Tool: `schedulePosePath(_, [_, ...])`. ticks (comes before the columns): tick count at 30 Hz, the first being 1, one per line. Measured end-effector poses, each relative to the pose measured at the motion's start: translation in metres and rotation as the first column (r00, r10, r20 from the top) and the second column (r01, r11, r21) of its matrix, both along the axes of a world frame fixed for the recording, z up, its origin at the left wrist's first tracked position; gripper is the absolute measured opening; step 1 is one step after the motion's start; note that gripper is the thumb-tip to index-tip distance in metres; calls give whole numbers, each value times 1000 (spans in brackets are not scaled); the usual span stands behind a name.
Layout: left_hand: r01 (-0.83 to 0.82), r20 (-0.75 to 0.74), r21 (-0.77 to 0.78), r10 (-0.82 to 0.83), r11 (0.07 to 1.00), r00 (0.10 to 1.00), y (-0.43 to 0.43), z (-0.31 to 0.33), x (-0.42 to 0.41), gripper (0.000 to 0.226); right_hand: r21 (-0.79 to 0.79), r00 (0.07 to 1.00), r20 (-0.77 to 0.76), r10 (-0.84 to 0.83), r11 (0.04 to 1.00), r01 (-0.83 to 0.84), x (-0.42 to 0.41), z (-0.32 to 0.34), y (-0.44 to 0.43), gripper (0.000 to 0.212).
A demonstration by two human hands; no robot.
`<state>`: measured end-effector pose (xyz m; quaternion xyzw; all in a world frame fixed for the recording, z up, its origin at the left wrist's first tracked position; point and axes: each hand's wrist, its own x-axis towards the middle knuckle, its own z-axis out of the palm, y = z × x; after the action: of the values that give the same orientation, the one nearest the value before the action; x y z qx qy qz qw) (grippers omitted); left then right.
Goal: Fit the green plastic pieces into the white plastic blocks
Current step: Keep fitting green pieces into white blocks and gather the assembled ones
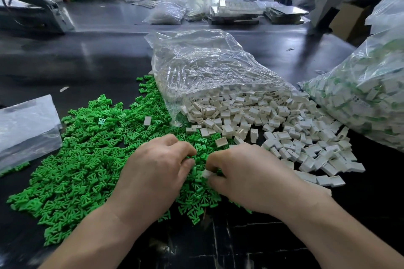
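Just in front of the clear bag's (207, 67) mouth, over the green pieces (87, 159) that are spreading across the bench (87, 54) to the left of that bag, I am watching both hands working close together. The right hand (247, 172) is pinching one white block (207, 173) between thumb and curled fingers, so that grip is clamped on the block. The block is poking out toward the left hand (157, 166), with its long axis lying roughly left to right and its free end pointing at the left fingertips. Only a narrow gap is separating them.

The left hand's fingers (185, 153) are curling down with the thumb tucked against them. That grip may be closing on a green piece, but the fingers are hiding whatever is inside, so I cannot tell whether it is holding anything.

Both palms are facing down and hovering low over the green pile, and the forearms are converging from the near side. The loose white blocks (284, 133) are spilling out of the bag's mouth, beyond and to the right of the right hand.

I am judging that the fit is depending on a short sideways approach, with the green piece travelling along the block's axis into its open end. I cannot make out which face is carrying that opening.
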<state>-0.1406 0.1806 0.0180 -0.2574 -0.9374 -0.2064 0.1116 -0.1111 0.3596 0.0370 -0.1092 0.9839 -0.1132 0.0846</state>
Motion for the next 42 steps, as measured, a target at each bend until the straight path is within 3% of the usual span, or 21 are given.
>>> schedulePosePath(5, [-23,46,97,18,995,999,-3,-1,-1,9,-124,995,-58,-80,990,73,-2,-1,8,23])
schedulePosePath(9, [-24,90,172,8,985,996,-3,3,2,7,-325,987,-61,-150,938,122,-3,2,15,24])
schedulePosePath(14, [-59,227,368,-28,928,973,-3,8,5,4,-683,976,111,-185,700,210,-6,-2,21,12])
schedulePosePath(20, [-66,364,504,-142,861,921,-3,12,5,11,-871,955,290,-58,397,288,-8,3,22,4])
schedulePosePath(24, [-191,492,687,-257,701,832,-3,16,3,17,-912,939,343,29,252,325,-8,6,22,12])
schedulePosePath(27, [-258,525,758,-325,599,787,-3,18,1,14,-919,929,369,37,164,359,-9,7,20,7])
schedulePosePath(31, [-282,528,791,-373,543,762,-3,19,1,19,-918,916,396,65,15,396,-10,7,20,22])
schedulePosePath(36, [-280,519,812,-412,512,749,-1,20,3,23,-927,926,374,54,-7,375,-11,4,16,2])
schedulePosePath(40, [-299,511,830,-428,471,746,1,18,4,22,-904,904,425,45,-35,427,-13,1,17,32])
schedulePosePath(42, [-298,507,830,-415,472,755,1,16,3,16,-898,898,438,49,-14,439,-14,1,17,35])
